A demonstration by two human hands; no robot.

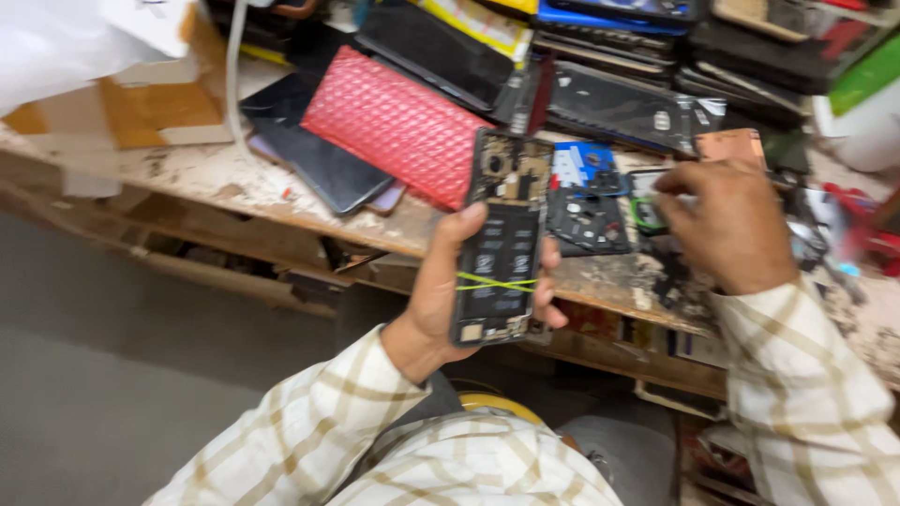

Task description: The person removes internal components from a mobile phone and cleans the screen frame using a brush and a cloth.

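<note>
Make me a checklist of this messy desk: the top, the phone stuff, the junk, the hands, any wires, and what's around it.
Surface: worn wooden bench, stained and chipped, mostly covered.
Job's things: opened phone, back off, insides showing, a yellow band around its lower part. Black phone parts lie on the bench beside it.
Clutter: red padded pouch, dark phones under it, stacked phones and cases at the back, cardboard at the left.
Grippers: left hand holds the opened phone upright; right hand rests on small parts on the bench, what it grips is hidden.
Cables: one white cable at the back left.
Surroundings: grey floor, shelf below the bench, checked sleeves.
</note>
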